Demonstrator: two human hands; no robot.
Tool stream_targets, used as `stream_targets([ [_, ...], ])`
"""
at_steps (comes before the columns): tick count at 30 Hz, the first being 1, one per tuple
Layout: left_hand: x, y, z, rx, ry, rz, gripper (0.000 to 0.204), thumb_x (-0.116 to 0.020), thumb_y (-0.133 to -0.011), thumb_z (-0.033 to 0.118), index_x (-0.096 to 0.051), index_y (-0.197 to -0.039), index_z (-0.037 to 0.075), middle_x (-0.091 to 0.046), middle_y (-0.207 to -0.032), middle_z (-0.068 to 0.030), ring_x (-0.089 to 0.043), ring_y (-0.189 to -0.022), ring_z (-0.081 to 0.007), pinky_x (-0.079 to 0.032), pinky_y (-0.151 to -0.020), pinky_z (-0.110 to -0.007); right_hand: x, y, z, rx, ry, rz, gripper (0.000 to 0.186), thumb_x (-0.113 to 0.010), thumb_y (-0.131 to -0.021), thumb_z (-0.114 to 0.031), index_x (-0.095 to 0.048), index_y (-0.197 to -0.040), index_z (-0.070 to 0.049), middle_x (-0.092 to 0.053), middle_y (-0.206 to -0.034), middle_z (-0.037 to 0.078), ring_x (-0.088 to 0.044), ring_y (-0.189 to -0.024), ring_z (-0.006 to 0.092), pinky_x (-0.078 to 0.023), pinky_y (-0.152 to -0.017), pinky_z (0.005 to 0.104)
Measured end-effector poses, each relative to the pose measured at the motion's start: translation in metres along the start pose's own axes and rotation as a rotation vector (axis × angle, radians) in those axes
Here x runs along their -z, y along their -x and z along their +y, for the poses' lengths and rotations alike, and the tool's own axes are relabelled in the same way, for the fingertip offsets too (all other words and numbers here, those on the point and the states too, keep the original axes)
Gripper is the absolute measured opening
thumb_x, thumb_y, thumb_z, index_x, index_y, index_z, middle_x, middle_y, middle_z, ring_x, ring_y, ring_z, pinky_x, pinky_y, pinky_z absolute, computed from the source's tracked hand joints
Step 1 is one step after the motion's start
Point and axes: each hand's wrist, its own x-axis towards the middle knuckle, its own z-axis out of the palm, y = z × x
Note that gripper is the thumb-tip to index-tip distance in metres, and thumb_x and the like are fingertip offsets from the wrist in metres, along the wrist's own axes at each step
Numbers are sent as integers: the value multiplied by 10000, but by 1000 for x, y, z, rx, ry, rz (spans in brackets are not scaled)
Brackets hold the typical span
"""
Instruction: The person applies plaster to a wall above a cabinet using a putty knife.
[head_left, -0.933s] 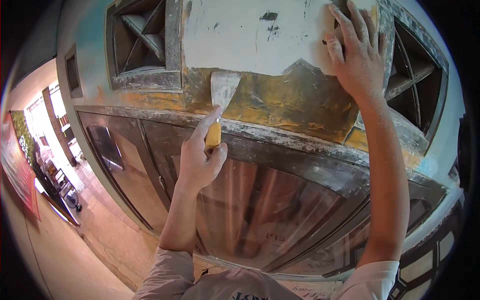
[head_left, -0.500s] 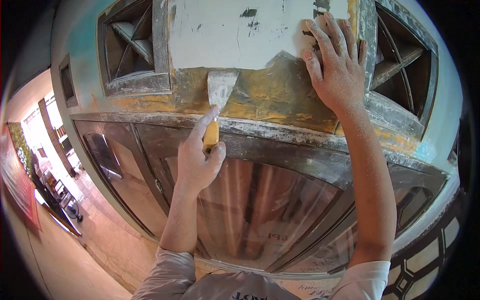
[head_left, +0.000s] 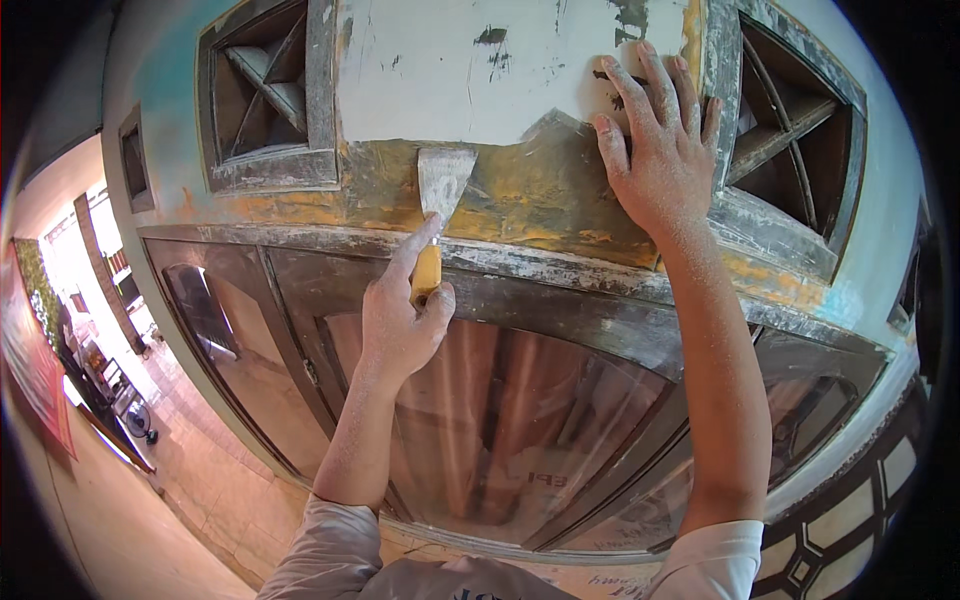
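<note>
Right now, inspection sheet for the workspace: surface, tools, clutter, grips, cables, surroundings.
Surface: panel, white above, brown-ochre below; dark patches in the white.
Tools: scraper, wide end over the brown-ochre part, just below the white edge.
Clutter: fan at far left.
Grips: left grip around the scraper; right grip spread against the panel.
Cables: nothing seen.
Surroundings: vents either side of the panel, glazed doors below.

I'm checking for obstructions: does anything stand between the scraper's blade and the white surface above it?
Nothing visible does. The left hand holds the scraper just below the white surface, over the brown-yellow patch; the right hand is well off to the right.
</note>
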Motion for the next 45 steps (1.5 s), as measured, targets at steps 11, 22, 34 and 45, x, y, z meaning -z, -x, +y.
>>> stream_targets([
  [11,-18,6,-14,-82,-3,34,638,-562,-848,21,-475,-1480,-13,-533,-1496,-176,-492,-1388,-265,-356,-1152,-354,5,4,-5,-47,-41,-11,503,-574,-973,-438,-514,-1468,-376,-411,-1600,28,-332,-1500,321,-200,-1205,670],
  [22,-10,6,-14,-33,-233,25,611,-571,-911,80,-460,-1512,99,-619,-1328,-187,-595,-1092,-312,-467,-947,-373,12,19,-9,-23,-68,-28,503,-581,-988,-383,-496,-1482,-337,-386,-1612,24,-306,-1512,333,-197,-1211,654],
  [34,4,-6,-21,1,-401,105,586,-589,-995,254,-404,-1551,244,-733,-997,-206,-716,-866,-392,-544,-797,-464,14,38,-6,-24,-100,-70,539,-578,-993,-391,-457,-1515,-338,-355,-1628,35,-283,-1519,352,-186,-1205,666],
  [45,15,-3,5,80,-369,42,553,-604,-991,179,-458,-1524,164,-679,-1246,-209,-676,-1122,-337,-489,-993,-391,20,49,-9,-40,-84,-125,544,-568,-996,-386,-451,-1524,-332,-354,-1626,40,-275,-1521,348,-177,-1206,671],
])
